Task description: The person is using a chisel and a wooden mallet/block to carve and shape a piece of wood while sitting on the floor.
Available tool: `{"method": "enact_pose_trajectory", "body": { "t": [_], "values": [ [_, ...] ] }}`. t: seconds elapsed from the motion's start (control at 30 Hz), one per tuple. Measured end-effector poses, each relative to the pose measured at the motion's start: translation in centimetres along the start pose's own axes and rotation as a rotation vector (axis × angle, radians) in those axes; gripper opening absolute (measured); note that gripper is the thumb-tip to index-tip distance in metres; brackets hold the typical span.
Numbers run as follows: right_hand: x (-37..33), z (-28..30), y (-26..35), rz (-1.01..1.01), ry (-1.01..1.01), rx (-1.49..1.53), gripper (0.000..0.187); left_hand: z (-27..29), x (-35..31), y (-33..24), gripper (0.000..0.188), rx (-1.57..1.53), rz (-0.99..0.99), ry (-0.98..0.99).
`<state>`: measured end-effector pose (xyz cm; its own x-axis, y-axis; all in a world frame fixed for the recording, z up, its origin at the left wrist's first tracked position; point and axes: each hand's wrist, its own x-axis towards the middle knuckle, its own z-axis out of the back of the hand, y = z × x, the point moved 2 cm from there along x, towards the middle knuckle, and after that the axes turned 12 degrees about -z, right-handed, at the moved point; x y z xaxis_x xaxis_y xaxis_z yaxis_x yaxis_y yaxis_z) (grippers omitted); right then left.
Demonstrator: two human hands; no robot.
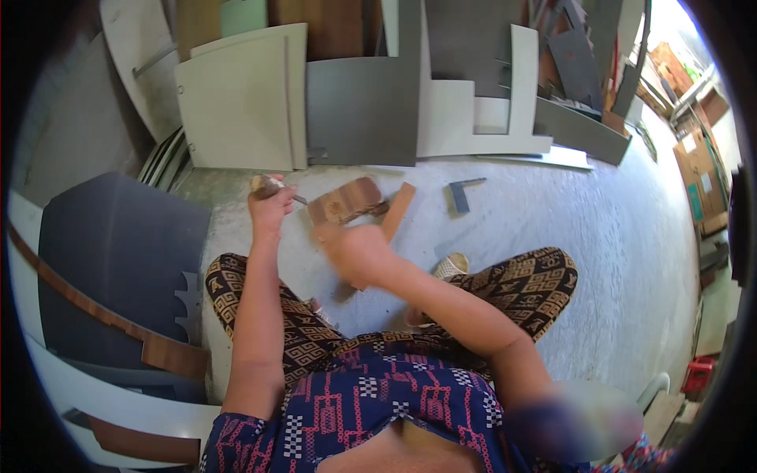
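Brown-and-tan striped wood forms one thick block (pixel 347 199) on the smooth grey floor (pixel 505 260), just beside one flat wooden strip (pixel 400 206); one dark L-shaped square (pixel 460 197) lies apart. The left hand (pixel 270 211) has its fingers closed around one thin-shafted tool (pixel 264 187). The right hand (pixel 352 254), blurred near the block, hides its grip: I cannot tell.

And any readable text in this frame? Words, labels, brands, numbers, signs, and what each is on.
None readable.
Cardboard box, far right: white and teal labels, too small to read.
Patterned trousers: decorative motifs, no legible word.
Striped wooden block: no text I can make out.
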<state>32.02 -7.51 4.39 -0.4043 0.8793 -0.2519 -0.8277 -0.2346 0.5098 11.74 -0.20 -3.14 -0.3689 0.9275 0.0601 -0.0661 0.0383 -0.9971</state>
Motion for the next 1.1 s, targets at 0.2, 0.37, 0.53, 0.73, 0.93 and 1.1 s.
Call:
{"method": "enact_pose_trajectory", "body": {
  "t": [0.2, 0.37, 0.53, 0.73, 0.93, 1.1],
  "values": [
    [3.2, -17.0, -18.2, -0.567, 0.125, 0.088, 0.067, 1.1, -1.0, -1.6, 0.029, -0.040, 0.038, -0.057],
    [2.7, -16.1, -17.3, -0.808, 0.372, 0.213, 0.078, 2.1, -1.5, -1.1, 0.032, 0.080, 0.022, 0.001],
    [4.2, -18.9, -16.5, -0.872, 0.159, 0.742, 0.051, 2.5, -3.0, -0.6, 0.033, 0.144, -0.019, 0.051],
    [5.8, -21.5, -17.1, -0.958, 0.101, 0.908, 0.035, 3.3, -6.1, -1.7, 0.034, 0.044, 0.017, 0.049],
    [5.9, -23.7, -17.7, -0.981, -0.134, 1.180, 0.044, 5.0, -9.6, -3.5, 0.036, 0.584, -0.146, 0.088],
    [5.3, -17.6, -14.8, -0.982, 0.183, 0.747, 0.036, 6.7, -11.4, -1.9, 0.036, 0.462, 0.002, 0.085]
  ]
}}
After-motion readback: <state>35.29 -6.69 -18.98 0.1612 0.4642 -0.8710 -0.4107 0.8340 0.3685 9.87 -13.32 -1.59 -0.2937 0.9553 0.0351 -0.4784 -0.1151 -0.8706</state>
